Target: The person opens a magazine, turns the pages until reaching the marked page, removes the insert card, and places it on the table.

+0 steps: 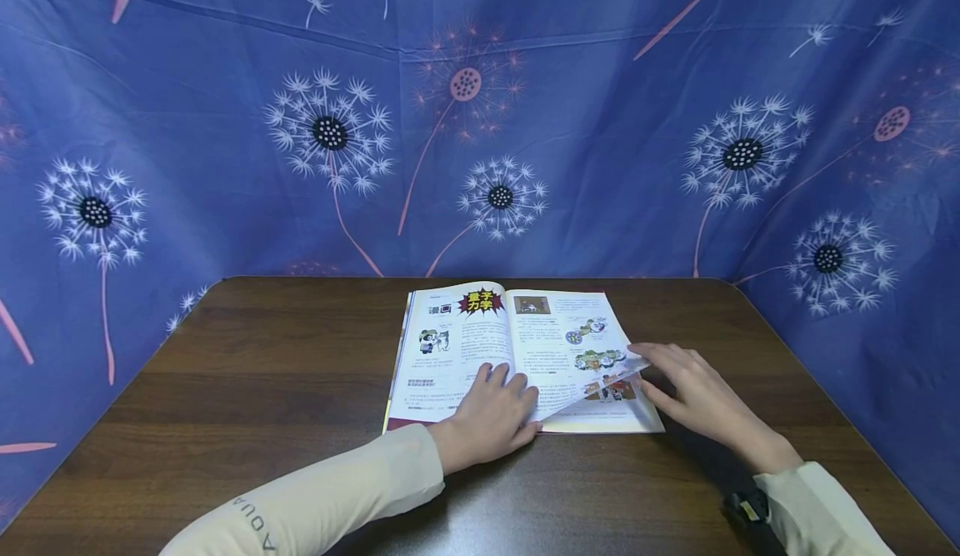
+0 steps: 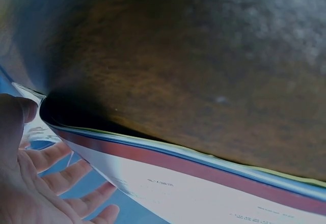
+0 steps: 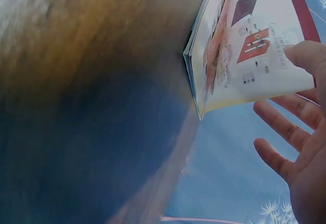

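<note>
An open magazine (image 1: 431, 393) with Chinese text and small cartoons lies on the table. My left hand (image 1: 491, 414) rests on its lower middle, near the fold, with the fingers spread and fairly straight. At the right side, my right hand (image 1: 697, 398) pinches the edge of a page (image 3: 270, 76) between thumb and fingers. That page's lower right corner is raised, and part of another printed page shows beneath it. In the right wrist view the thumb lies on the page's printed underside, while the other fingers extend behind it.
The dark brown wooden table (image 1: 247, 389) surrounds the magazine. Behind and beside it hangs a blue cloth (image 1: 585, 122) printed with dandelions. A black band (image 1: 746, 508) sits at the right wrist, by the pale sleeve (image 1: 817, 510).
</note>
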Tool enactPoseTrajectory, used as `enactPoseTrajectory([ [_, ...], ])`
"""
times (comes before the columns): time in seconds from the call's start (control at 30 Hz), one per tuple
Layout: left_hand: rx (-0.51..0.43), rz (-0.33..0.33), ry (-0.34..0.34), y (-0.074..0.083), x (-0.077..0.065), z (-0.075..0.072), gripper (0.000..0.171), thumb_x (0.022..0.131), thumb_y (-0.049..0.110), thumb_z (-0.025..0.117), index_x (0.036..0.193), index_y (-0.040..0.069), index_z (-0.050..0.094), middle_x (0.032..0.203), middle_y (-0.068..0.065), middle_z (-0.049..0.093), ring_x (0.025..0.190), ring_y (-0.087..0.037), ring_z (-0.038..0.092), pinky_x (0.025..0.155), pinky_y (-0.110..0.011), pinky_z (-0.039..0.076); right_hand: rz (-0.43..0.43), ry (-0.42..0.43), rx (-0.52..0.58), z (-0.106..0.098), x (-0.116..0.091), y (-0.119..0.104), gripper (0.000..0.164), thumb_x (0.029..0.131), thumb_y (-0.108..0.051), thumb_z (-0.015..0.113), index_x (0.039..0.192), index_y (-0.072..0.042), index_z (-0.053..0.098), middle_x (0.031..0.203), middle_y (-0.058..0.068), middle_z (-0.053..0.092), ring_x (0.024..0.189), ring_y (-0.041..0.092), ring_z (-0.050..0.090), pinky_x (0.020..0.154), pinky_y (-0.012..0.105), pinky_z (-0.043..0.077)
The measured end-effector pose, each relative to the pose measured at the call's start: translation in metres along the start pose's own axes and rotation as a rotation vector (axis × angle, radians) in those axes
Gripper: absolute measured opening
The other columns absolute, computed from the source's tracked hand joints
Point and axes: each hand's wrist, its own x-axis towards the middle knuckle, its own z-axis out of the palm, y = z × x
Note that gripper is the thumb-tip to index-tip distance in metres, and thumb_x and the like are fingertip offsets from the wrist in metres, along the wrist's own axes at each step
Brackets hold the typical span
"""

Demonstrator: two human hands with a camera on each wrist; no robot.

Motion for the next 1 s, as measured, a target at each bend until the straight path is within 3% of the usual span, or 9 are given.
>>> enactPoseTrajectory([
  [0.33, -0.036, -0.01, 0.025, 0.0, 0.0, 0.002, 0.034, 0.088, 0.045, 0.047, 0.108, 0.018, 0.055, 0.103, 0.0, 0.06, 0.102, -0.024, 0.054, 0.084, -0.04, 0.04, 0.056, 0.022, 0.019, -0.002, 0.002, -0.001, 0.062, 0.072, -0.009, 0.073, 0.129, -0.003, 0.047, 0.125, 0.016, 0.053, 0.109, 0.03, 0.051, 0.08, 0.05, 0.041],
  [0.53, -0.039, -0.027, 0.055, -0.001, -0.001, 0.003, 0.044, 0.087, 0.042, 0.049, 0.121, 0.014, 0.049, 0.11, -0.003, 0.06, 0.105, -0.025, 0.055, 0.084, -0.04, 0.041, 0.05, 0.021, 0.006, 0.001, 0.004, 0.001, 0.06, 0.071, -0.008, 0.073, 0.126, -0.001, 0.05, 0.123, 0.016, 0.055, 0.107, 0.03, 0.052, 0.078, 0.049, 0.042],
  [0.8, -0.035, -0.075, 0.093, 0.001, -0.003, 0.001, 0.061, 0.084, 0.044, 0.053, 0.132, 0.008, 0.04, 0.126, -0.008, 0.053, 0.11, -0.024, 0.053, 0.087, -0.039, 0.041, 0.107, -0.1, 0.013, 0.005, 0.006, 0.001, 0.052, 0.078, -0.016, 0.07, 0.125, -0.002, 0.05, 0.122, 0.015, 0.056, 0.108, 0.031, 0.052, 0.08, 0.052, 0.042],
  [1.0, -0.034, -0.108, 0.089, 0.0, -0.004, -0.001, 0.075, 0.083, 0.047, 0.055, 0.139, 0.003, 0.03, 0.139, -0.014, 0.039, 0.122, -0.029, 0.043, 0.094, -0.042, 0.038, 0.131, -0.161, 0.009, 0.009, 0.008, 0.001, 0.049, 0.081, -0.019, 0.068, 0.124, -0.001, 0.051, 0.122, 0.016, 0.056, 0.109, 0.032, 0.053, 0.082, 0.053, 0.042],
])
